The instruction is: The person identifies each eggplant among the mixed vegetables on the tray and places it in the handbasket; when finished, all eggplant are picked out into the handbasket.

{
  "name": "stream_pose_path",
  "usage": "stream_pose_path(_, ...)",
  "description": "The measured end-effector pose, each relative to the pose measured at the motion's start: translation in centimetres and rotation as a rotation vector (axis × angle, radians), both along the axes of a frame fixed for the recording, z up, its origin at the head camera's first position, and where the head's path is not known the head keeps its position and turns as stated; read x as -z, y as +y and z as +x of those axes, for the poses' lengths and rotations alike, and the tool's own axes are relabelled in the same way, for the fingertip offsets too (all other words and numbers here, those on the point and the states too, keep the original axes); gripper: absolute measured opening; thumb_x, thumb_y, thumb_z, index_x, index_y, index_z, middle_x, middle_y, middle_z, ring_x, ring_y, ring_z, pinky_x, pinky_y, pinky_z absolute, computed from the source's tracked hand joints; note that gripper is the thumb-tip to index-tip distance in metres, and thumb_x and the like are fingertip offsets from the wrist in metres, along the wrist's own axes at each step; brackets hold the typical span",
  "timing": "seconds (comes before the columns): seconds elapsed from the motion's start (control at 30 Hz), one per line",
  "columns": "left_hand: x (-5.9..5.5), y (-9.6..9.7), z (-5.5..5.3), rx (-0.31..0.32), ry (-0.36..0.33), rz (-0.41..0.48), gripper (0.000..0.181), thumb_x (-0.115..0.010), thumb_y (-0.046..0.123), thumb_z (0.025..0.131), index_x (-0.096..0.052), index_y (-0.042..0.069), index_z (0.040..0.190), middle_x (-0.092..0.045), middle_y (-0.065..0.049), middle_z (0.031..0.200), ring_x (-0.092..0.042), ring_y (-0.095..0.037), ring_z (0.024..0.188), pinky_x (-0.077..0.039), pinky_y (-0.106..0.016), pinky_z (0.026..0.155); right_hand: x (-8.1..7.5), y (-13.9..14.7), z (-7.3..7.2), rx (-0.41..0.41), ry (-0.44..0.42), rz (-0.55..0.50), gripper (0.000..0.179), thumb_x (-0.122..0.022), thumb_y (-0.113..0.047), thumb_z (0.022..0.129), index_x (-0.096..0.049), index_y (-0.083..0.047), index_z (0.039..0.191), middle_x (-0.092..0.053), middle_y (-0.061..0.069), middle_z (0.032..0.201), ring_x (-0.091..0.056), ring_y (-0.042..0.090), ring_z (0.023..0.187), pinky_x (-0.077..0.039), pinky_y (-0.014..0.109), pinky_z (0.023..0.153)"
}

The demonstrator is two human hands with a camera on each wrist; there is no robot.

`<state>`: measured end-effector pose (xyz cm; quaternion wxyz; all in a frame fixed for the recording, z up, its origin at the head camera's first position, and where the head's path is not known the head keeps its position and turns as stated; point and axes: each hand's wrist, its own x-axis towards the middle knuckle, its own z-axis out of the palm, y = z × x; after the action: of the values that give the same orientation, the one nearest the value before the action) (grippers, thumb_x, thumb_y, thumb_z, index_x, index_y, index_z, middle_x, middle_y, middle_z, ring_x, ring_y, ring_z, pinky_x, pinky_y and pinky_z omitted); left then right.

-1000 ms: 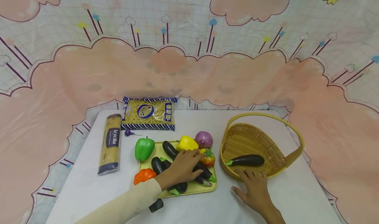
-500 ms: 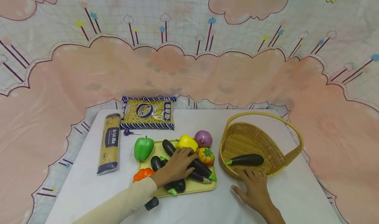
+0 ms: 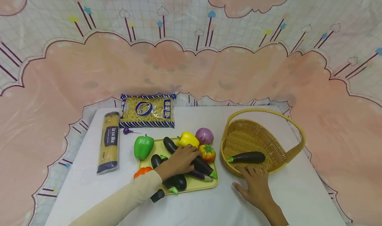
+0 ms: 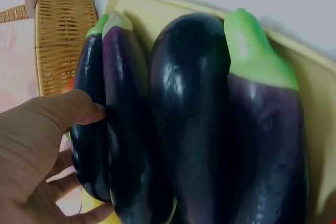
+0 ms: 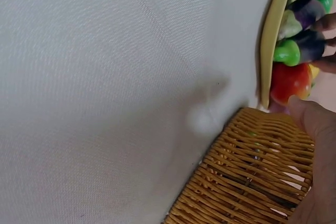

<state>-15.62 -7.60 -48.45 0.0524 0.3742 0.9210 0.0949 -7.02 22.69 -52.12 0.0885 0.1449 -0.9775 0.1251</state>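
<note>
Fingers and thumb of the left hand [image 3: 179, 161] pinch one dark eggplant [image 3: 204, 166], which lies on the yellow tray [image 3: 197, 184] beside other eggplants [image 4: 190, 95], while the right hand [image 3: 256, 187], its fingers spread, rests at the near rim of the wicker basket [image 3: 252, 133].

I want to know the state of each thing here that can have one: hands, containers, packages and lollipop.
Tray: flat, loaded with several eggplants.
Basket: upright, one eggplant inside.
Left hand: grips an eggplant on the tray.
Right hand: fingers at the basket's rim, thumb spread.
Pasta bag: lying flat, looks closed.
Spaghetti pack: lying flat, looks closed.
Lollipop: lying down, looks wrapped.
</note>
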Motion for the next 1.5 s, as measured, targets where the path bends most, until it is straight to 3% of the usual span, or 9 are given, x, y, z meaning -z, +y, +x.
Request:
stream_pose_path(0.13,-0.2,-0.2,-0.2,0.027,-0.017,-0.018,0.049,-0.076,0.022,0.086,-0.057,0.017,0.131,-0.058,-0.005,0.127,-0.055,-0.022,0.114,-0.048,-0.048,0.094,0.1,0.0,0.0,0.001,0.006,-0.001,0.058,-0.085,-0.041,0.071,-0.066,-0.016,0.120,-0.064,0.009,0.107,-0.056,0.033,0.100,-0.020,0.067,0.102)
stream_pose_path(0.37,-1.0,-0.3,-0.2,0.073,0.013,-0.052,0.047,-0.075,0.026,0.088,-0.060,0.018,0.132,-0.053,-0.004,0.125,-0.054,-0.019,0.108,-0.050,-0.043,0.090,0.3,0.0,0.0,0.004,-0.007,-0.003,0.058,-0.084,-0.042,0.072,-0.066,-0.016,0.121,-0.063,0.008,0.107,-0.055,0.033,0.101,-0.020,0.066,0.102)
stream_pose_path(0.63,-2.7,1.1,-0.8,0.078,0.064,0.112,0.048,-0.071,0.033,0.090,-0.059,0.016,0.134,-0.057,-0.010,0.128,-0.059,-0.021,0.106,-0.053,-0.039,0.087,0.3,0.0,-0.2,0.000,0.023,-0.019,0.058,-0.085,-0.040,0.071,-0.066,-0.016,0.120,-0.064,0.008,0.106,-0.056,0.034,0.101,-0.021,0.066,0.102)
stream_pose_path(0.9,-4.0,5.2,-2.2,0.053,0.094,0.129,0.053,-0.064,0.045,0.091,-0.058,0.016,0.135,-0.060,-0.004,0.115,-0.058,-0.013,0.086,-0.052,-0.030,0.073,0.5,0.2,-0.2,-0.020,0.058,-0.022,0.058,-0.086,-0.039,0.070,-0.067,-0.014,0.119,-0.064,0.009,0.105,-0.056,0.035,0.099,-0.022,0.067,0.101)
stream_pose_path(1.13,-4.9,9.9,-3.0,0.069,0.080,0.081,0.055,-0.060,0.046,0.094,-0.055,0.014,0.138,-0.058,-0.008,0.131,-0.061,-0.016,0.102,-0.054,-0.030,0.083,0.6,0.3,-0.2,-0.032,0.069,-0.017,0.058,-0.086,-0.040,0.070,-0.067,-0.013,0.118,-0.064,0.008,0.105,-0.057,0.035,0.097,-0.024,0.069,0.099)
stream_pose_path(1.5,-3.7,14.8,-4.3,0.052,0.123,0.042,0.051,-0.061,0.047,0.093,-0.059,0.016,0.134,-0.061,-0.004,0.126,-0.059,-0.011,0.094,-0.053,-0.027,0.078,0.6,0.5,-0.2,-0.043,0.074,-0.003,0.055,-0.085,-0.041,0.072,-0.067,-0.013,0.116,-0.063,0.008,0.105,-0.056,0.034,0.099,-0.024,0.070,0.100)
